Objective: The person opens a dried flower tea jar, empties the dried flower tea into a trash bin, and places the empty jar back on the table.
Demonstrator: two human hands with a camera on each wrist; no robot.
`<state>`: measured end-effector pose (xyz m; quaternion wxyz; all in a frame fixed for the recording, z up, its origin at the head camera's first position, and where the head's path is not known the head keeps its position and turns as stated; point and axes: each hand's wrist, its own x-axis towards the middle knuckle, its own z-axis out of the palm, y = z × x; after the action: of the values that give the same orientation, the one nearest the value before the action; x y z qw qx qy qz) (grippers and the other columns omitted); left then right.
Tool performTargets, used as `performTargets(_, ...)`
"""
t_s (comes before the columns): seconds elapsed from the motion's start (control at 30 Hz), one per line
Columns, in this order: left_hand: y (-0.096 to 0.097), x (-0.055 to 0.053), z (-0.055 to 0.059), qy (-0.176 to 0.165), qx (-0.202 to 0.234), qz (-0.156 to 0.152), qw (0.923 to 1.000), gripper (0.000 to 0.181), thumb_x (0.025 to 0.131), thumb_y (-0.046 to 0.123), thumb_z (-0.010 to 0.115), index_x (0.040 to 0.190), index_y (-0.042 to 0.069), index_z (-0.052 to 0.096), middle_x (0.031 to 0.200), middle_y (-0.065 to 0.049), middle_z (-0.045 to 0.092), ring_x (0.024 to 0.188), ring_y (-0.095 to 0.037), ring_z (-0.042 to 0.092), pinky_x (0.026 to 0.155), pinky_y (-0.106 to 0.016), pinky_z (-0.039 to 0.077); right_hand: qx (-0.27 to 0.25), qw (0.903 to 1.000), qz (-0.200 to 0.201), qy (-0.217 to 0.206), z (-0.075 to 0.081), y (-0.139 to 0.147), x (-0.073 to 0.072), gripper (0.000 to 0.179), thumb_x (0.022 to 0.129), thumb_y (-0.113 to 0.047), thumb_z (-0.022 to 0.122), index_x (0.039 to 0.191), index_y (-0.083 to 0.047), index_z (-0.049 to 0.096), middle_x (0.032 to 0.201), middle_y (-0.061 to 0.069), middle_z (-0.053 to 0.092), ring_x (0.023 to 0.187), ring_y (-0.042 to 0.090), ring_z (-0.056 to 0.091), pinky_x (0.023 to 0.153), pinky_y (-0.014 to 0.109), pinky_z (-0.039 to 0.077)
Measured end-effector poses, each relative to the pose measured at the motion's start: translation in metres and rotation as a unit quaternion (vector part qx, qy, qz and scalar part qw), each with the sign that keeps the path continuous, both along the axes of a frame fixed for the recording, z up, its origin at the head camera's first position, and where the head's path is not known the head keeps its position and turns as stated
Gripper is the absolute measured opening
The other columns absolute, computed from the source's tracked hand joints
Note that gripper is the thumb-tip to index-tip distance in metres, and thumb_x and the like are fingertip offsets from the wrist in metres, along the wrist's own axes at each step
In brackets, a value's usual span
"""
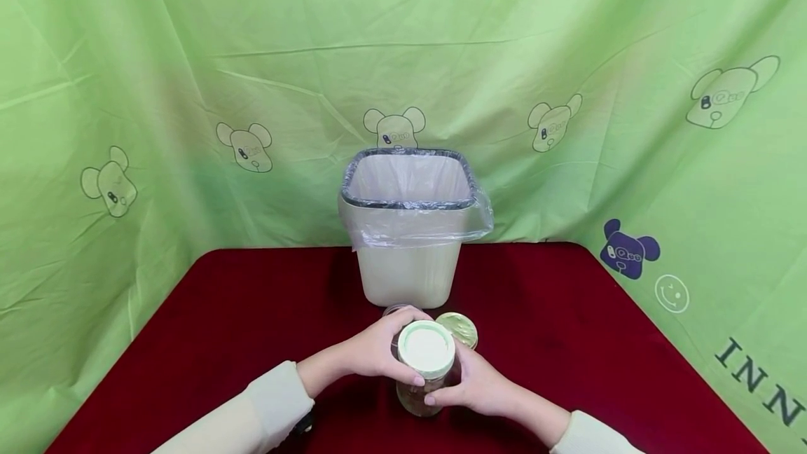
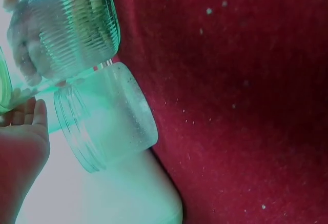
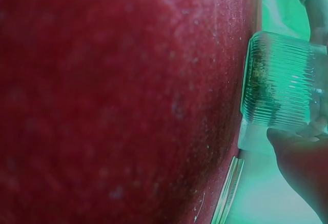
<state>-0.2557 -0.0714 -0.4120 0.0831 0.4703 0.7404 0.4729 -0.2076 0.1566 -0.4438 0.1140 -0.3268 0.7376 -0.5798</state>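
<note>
- Lidded jar (image 1: 426,368): upright between left hand (image 1: 383,347) and right hand (image 1: 480,382), both curled round its glass.
- We judge that even pressure would steady it, clear of the gold lid (image 1: 460,330) beyond the right hand.
- Beyond the left hand, we see a second jar (image 2: 110,116), mostly hidden in the head view; we cannot identify the held jar's contents (image 3: 262,80).

Cream sleeves (image 1: 221,423) with broad, plain cuffs (image 1: 284,398)

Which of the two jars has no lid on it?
The smooth jar, the one by the bin: its threaded rim is bare. The ribbed jar being held wears a pale lid.
</note>
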Motion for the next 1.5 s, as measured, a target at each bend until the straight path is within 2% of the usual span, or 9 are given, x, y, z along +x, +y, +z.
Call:
performTargets(0.17,0.002,0.005,-0.003,0.017,0.016,0.023,0.9995,0.068,0.070,0.024,0.087,0.128,0.018,0.053,0.122,0.006,0.054,0.115,-0.013,0.047,0.099,-0.033,0.040,0.001,1.0000,-0.002,0.007,0.000,0.001,0.000,0.080,0.080,-0.011,0.079,0.144,-0.005,0.031,0.135,0.013,0.047,0.118,0.020,0.054,0.095,0.030,0.046)
performTargets(0.47,0.006,0.025,-0.005,0.015,0.030,0.111,0.9932,0.069,0.068,0.029,0.088,0.127,0.023,0.053,0.120,0.009,0.054,0.111,-0.012,0.050,0.096,-0.033,0.043,0.000,0.9998,-0.006,0.020,-0.001,0.000,0.000,0.079,0.079,-0.011,0.080,0.144,-0.007,0.033,0.134,0.012,0.049,0.117,0.020,0.055,0.096,0.030,0.045)
performTargets(0.77,0.017,0.042,-0.006,0.046,0.033,0.222,0.9734,0.070,0.062,0.034,0.090,0.120,0.018,0.054,0.114,0.012,0.055,0.104,-0.009,0.054,0.090,-0.032,0.046,-0.002,0.9998,-0.007,0.018,-0.001,0.000,0.000,0.077,0.079,-0.011,0.080,0.142,-0.009,0.035,0.132,0.011,0.051,0.114,0.022,0.057,0.095,0.032,0.047)
performTargets(1.07,0.024,0.055,-0.003,0.064,0.020,0.290,0.9546,0.070,0.061,0.040,0.089,0.119,0.020,0.054,0.111,0.013,0.053,0.099,-0.008,0.054,0.084,-0.031,0.048,-0.005,0.9998,0.000,0.019,0.001,0.000,0.000,0.078,0.080,-0.012,0.080,0.143,-0.008,0.034,0.133,0.012,0.050,0.116,0.021,0.056,0.095,0.032,0.047)
performTargets(1.17,0.025,0.057,-0.003,0.073,0.017,0.301,0.9508,0.070,0.062,0.042,0.088,0.118,0.020,0.054,0.110,0.013,0.053,0.100,-0.008,0.053,0.084,-0.031,0.048,-0.002,0.9999,-0.002,0.015,0.001,0.001,0.000,0.079,0.080,-0.012,0.080,0.143,-0.009,0.034,0.134,0.011,0.050,0.117,0.022,0.055,0.096,0.032,0.046)
performTargets(1.23,0.024,0.057,-0.004,0.076,0.017,0.299,0.9510,0.071,0.063,0.044,0.088,0.119,0.019,0.054,0.111,0.012,0.052,0.100,-0.008,0.053,0.084,-0.031,0.047,0.001,0.9999,-0.004,0.013,0.000,0.001,0.000,0.079,0.079,-0.013,0.080,0.143,-0.010,0.033,0.134,0.010,0.050,0.117,0.021,0.055,0.096,0.032,0.046)
performTargets(1.37,0.021,0.056,-0.007,0.080,0.022,0.281,0.9561,0.075,0.064,0.050,0.086,0.123,0.020,0.051,0.116,0.012,0.051,0.104,-0.008,0.052,0.087,-0.032,0.047,0.003,0.9998,-0.007,0.020,-0.001,0.001,0.000,0.078,0.080,-0.013,0.080,0.143,-0.010,0.034,0.132,0.011,0.051,0.115,0.022,0.056,0.095,0.032,0.047)
performTargets(1.5,0.016,0.050,-0.010,0.071,0.036,0.248,0.9655,0.082,0.064,0.051,0.087,0.129,0.017,0.050,0.123,0.011,0.049,0.112,-0.009,0.050,0.094,-0.035,0.044,0.007,0.9996,-0.011,0.024,-0.001,0.000,0.000,0.079,0.079,-0.013,0.080,0.143,-0.012,0.034,0.132,0.008,0.052,0.116,0.022,0.056,0.096,0.032,0.046)
